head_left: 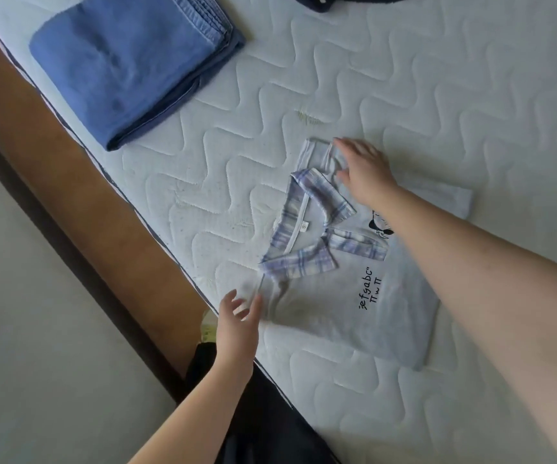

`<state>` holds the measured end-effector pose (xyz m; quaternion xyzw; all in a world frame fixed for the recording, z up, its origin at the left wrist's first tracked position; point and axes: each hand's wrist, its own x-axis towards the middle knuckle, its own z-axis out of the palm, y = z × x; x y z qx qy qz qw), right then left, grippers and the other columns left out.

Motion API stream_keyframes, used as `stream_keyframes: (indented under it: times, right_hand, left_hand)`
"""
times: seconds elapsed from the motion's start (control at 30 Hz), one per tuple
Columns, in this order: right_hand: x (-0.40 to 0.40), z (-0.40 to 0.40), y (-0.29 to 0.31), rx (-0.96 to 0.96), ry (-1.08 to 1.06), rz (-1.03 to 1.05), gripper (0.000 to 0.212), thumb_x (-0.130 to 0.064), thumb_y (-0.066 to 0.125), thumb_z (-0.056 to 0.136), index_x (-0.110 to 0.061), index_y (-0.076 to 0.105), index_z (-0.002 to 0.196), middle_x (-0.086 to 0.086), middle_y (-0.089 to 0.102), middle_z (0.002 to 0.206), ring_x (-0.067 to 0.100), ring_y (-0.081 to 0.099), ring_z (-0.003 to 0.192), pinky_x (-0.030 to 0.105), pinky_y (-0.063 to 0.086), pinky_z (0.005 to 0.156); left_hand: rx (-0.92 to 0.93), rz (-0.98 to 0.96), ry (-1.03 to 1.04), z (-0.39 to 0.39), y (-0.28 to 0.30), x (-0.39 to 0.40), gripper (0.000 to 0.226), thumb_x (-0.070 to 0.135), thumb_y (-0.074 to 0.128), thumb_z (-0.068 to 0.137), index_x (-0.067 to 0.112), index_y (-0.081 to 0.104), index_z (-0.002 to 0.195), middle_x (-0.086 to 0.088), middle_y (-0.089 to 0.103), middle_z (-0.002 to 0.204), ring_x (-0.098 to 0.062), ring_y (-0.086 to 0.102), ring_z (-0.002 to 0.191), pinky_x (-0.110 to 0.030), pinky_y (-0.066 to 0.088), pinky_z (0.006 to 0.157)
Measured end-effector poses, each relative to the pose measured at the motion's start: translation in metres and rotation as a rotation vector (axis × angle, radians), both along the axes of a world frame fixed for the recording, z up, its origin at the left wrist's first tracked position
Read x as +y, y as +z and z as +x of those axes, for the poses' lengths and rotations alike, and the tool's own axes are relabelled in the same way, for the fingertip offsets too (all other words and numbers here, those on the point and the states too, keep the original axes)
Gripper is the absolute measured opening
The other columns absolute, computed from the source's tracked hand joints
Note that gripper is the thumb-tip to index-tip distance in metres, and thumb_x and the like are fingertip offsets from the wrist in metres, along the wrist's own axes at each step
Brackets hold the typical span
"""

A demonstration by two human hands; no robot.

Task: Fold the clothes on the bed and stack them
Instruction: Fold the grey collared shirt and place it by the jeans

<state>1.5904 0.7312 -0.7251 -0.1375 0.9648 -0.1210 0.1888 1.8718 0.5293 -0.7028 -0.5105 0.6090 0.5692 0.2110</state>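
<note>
The bed (437, 78), a white quilted mattress on a brown wooden frame, fills most of the view and carries everything. Near its far left corner lies a stack of folded blue cloth (126, 65), well apart from the shirt. A dark garment (337, 0) just shows at the top edge. In the middle of the mattress, close to the bed's edge, lies the pale blue shirt (354, 309), face up, with a plaid collar (307, 236), black lettering and a small cartoon print; 1 sleeve is folded in at the far side. The right hand (364, 172) rests flat on that far shoulder, fingers straight and slightly spread. The left hand (237, 323) touches the near shoulder's edge, fingers loosely apart, gripping nothing.
</note>
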Motion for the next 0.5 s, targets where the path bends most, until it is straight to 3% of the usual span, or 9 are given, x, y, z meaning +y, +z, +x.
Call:
stream_keyframes:
  times: [0.1,0.23,0.3,0.37,0.43,0.5]
  right_hand:
    - [0.001,-0.012,-0.007,-0.116,-0.027,0.061,0.073,-0.03,0.066,0.089,-0.019,0.029,0.151,0.012,0.04,0.151,0.034,0.039,0.136,0.042,0.031,0.108]
    - [0.005,-0.023,-0.009,-0.186,-0.075,0.072,0.083,-0.04,0.076,0.081,-0.019,0.032,0.149,0.012,0.041,0.149,0.034,0.042,0.133,0.041,0.035,0.105]
    - [0.008,-0.03,-0.008,-0.2,-0.099,0.067,0.081,-0.045,0.077,0.078,-0.02,0.039,0.144,0.011,0.046,0.145,0.032,0.045,0.13,0.04,0.038,0.103]
    - [0.01,-0.036,-0.007,-0.25,-0.132,0.055,0.084,-0.048,0.081,0.073,-0.021,0.042,0.142,0.008,0.049,0.143,0.031,0.049,0.127,0.038,0.041,0.102]
    - [0.011,-0.041,-0.008,-0.309,-0.189,0.046,0.087,-0.047,0.086,0.068,-0.018,0.046,0.138,0.009,0.054,0.137,0.03,0.054,0.119,0.036,0.045,0.094]
    - [0.01,-0.044,-0.011,-0.351,-0.213,0.061,0.079,-0.046,0.088,0.065,-0.012,0.054,0.128,0.01,0.06,0.126,0.027,0.058,0.107,0.031,0.043,0.081]
  left_hand:
    - [-0.094,0.121,0.139,0.008,-0.011,0.009,0.077,0.056,0.073,0.076,0.022,0.042,0.138,0.007,0.059,0.122,-0.015,0.061,0.108,-0.035,0.05,0.096]
    - [-0.129,0.259,0.161,0.007,-0.016,0.023,0.105,0.06,0.081,0.061,0.021,0.033,0.145,0.005,0.059,0.123,-0.02,0.057,0.118,-0.037,0.041,0.106]
    - [-0.117,0.298,0.147,0.008,-0.02,0.027,0.093,0.052,0.086,0.065,0.013,0.043,0.137,0.006,0.059,0.104,-0.018,0.056,0.111,-0.038,0.04,0.105]
    - [-0.102,0.326,0.102,0.013,-0.021,0.03,0.075,0.052,0.089,0.059,0.005,0.055,0.107,-0.001,0.057,0.088,-0.02,0.055,0.093,-0.036,0.044,0.095]
    - [-0.093,0.364,0.094,0.019,-0.02,0.034,0.063,0.047,0.091,0.058,0.006,0.059,0.092,-0.01,0.061,0.085,-0.023,0.059,0.087,-0.035,0.046,0.088]
    - [-0.088,0.383,0.105,0.024,-0.021,0.039,0.05,0.037,0.089,0.068,0.003,0.06,0.091,-0.014,0.063,0.086,-0.023,0.058,0.085,-0.033,0.045,0.086]
